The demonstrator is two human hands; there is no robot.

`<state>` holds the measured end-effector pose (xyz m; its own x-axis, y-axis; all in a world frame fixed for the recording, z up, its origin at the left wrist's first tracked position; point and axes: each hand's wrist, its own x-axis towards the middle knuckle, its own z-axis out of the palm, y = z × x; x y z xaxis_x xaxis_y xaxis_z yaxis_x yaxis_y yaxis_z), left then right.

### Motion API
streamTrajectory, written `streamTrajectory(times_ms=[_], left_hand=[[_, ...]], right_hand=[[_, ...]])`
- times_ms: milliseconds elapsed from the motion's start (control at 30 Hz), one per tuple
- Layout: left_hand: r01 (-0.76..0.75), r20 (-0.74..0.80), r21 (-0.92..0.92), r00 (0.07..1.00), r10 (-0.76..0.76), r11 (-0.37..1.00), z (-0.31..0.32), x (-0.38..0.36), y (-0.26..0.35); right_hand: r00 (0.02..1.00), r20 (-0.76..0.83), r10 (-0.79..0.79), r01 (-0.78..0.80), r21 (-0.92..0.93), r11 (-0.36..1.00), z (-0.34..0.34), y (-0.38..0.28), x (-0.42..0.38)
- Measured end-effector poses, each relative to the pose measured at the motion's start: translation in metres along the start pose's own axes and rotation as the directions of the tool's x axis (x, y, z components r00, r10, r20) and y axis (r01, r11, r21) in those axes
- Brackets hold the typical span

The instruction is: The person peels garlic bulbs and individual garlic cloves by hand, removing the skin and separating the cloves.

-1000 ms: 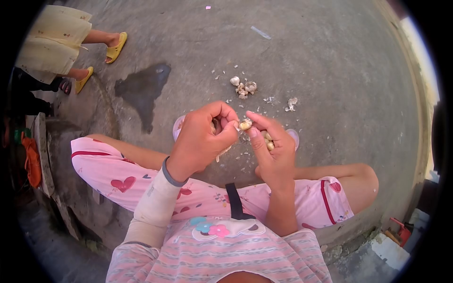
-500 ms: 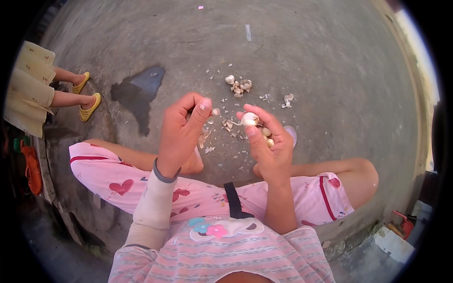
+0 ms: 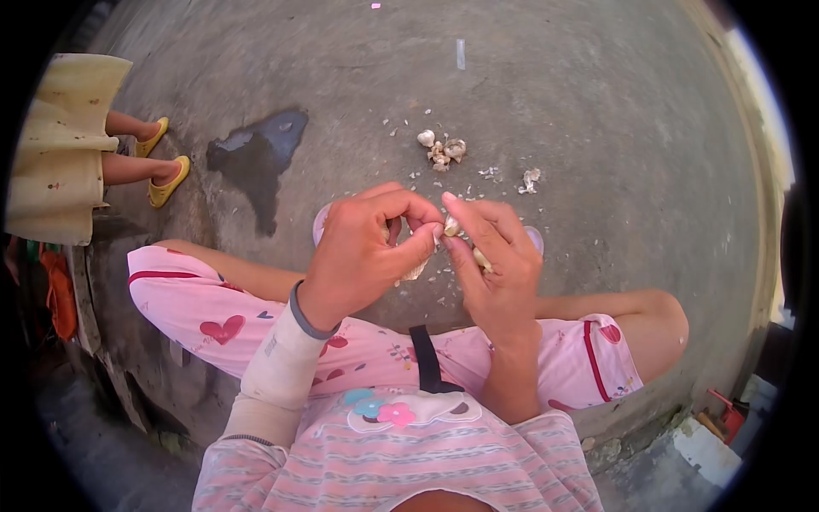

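Between the thumb and fingers of my right hand (image 3: 503, 256) is a piece of garlic (image 3: 452, 225), and peeled cloves (image 3: 482, 260) sit against its palm. My left hand (image 3: 363, 247) meets it from the other side, thumb and forefinger pinched at the garlic; what the pinch holds is too small to name. Beyond my hands a small pile of garlic bulbs (image 3: 442, 152) lies on the grey ground. Bits of skin are scattered around and under my hands.
My crossed legs in pink trousers (image 3: 226, 320) frame the ground ahead. At the left stands a person in yellow shoes (image 3: 168, 181) near a dark wet patch (image 3: 260, 158). A larger garlic skin (image 3: 531, 180) lies right of the pile. Red and white objects (image 3: 725, 418) are at the lower right.
My left hand has moved right, and its fingertips now meet the garlic in my right hand. The person at the left has shifted slightly in view.
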<state>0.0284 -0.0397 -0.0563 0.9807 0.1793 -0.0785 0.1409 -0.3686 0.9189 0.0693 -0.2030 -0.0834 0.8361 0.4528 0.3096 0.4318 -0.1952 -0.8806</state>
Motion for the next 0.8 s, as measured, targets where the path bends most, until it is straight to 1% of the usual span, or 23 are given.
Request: streamTrajectory(times_ms=[67,167,267,300,333,367,433,500,533,567,600,667,767,800], left_hand=[[-0.031,-0.042,0.028,0.999,0.032,0.999,0.004,0.001,-0.001],[-0.036,-0.079,-0.023,0.996,0.035,0.999,0.01,0.002,-0.002],[0.041,-0.141,-0.056,0.989,-0.048,0.998,0.01,0.001,-0.006],[0.089,-0.16,-0.159,0.98,-0.115,0.983,0.008,0.002,-0.007],[0.134,-0.169,-0.262,0.969,-0.182,0.956,0.004,0.004,-0.01],[0.174,-0.169,-0.362,0.954,-0.248,0.916,0.0,0.006,-0.013],[0.114,-0.097,-0.393,0.982,-0.164,0.913,-0.01,0.006,-0.027],[0.056,-0.11,-0.342,0.989,-0.099,0.938,-0.009,0.006,-0.028],[0.031,-0.155,-0.272,0.985,-0.076,0.962,-0.004,0.005,-0.023],[0.008,-0.2,-0.2,0.979,-0.049,0.98,0.0,0.004,-0.017],[-0.01,-0.192,-0.224,0.981,-0.034,0.974,0.002,0.003,-0.013],[-0.044,-0.177,-0.274,0.984,-0.006,0.961,0.005,0.002,-0.006],[-0.102,-0.097,-0.028,0.99,0.099,0.994,0.002,-0.001,0.002],[-0.112,-0.091,-0.01,0.99,0.111,0.994,0.003,-0.001,0.001]], right_hand=[[0.999,0.031,-0.007,0.007,-0.005,1.0,0.0,0.002,-0.002],[1.0,0.022,-0.001,-0.001,0.067,0.998,0.002,0.004,-0.001],[0.992,-0.007,0.124,-0.118,0.257,0.959,0.0,0.015,-0.002],[0.975,-0.014,0.22,-0.191,0.436,0.879,0.0,0.012,-0.002],[0.95,-0.007,0.313,-0.247,0.6,0.761,0.001,0.006,-0.001],[0.916,0.018,0.4,-0.281,0.739,0.612,0.001,0.003,0.0],[0.907,0.075,0.415,-0.318,0.767,0.557,-0.002,0.006,-0.001],[0.893,0.129,0.431,-0.359,0.784,0.507,-0.005,0.008,-0.001],[0.883,0.154,0.442,-0.381,0.787,0.485,-0.006,0.007,-0.001],[0.881,0.163,0.444,-0.39,0.783,0.485,-0.005,0.006,-0.001],[0.878,0.172,0.446,-0.399,0.779,0.485,-0.005,0.005,-0.001],[0.887,0.155,0.436,-0.391,0.754,0.528,-0.004,0.003,-0.001],[0.957,0.002,0.292,-0.234,0.602,0.763,0.006,0.006,-0.002],[0.957,0.008,0.288,-0.24,0.579,0.779,0.007,0.006,-0.002]])
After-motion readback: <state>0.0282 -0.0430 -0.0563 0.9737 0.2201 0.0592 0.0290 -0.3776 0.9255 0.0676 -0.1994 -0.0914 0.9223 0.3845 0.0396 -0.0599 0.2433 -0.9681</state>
